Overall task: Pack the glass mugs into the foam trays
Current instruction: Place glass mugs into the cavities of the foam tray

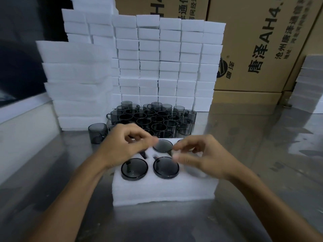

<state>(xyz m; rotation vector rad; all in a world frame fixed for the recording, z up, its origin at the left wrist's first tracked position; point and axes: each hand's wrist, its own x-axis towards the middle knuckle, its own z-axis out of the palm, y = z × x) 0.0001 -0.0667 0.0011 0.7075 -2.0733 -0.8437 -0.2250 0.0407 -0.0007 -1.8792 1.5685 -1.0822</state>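
A white foam tray (164,191) with round holes lies on the steel table in front of me. Smoky grey glass mugs sit in its front-left hole (134,169), front-middle hole (166,166) and back-middle hole (163,145). My left hand (125,147) hovers over the back-left hole with loosely curled fingers, holding nothing I can see. My right hand (197,156) covers the tray's right side, its blurred fingertips by the back-middle mug's rim. Whether they pinch it is unclear. Several loose mugs (152,119) stand clustered behind the tray.
One single mug (97,135) stands apart at the left. Tall stacks of white foam trays (157,58) rise behind the mugs and at the left (76,81). Cardboard boxes (262,49) fill the back right. The steel table (262,154) extends to the right.
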